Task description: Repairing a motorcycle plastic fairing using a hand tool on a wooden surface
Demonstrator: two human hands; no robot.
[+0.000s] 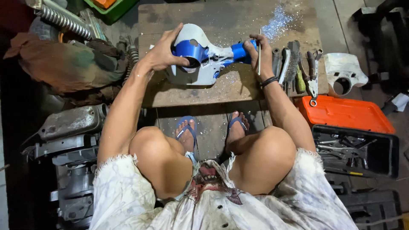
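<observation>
Head view
Left hand (164,53): closed over the rounded end of the blue-and-white housing (204,57).
Right hand (259,53): gripped on the housing's blue neck, a thin metal rod (259,51) pinched upright.
Surface: a worn wooden board (230,91) under both hands, dusted with shavings.
Room: hand tools (298,70) just right of the right hand; orange case (345,113) beyond them.

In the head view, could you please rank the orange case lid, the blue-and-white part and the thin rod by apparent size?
1. Orange case lid
2. Blue-and-white part, close in size, so that order is unsure
3. Thin rod, in the right hand
</observation>
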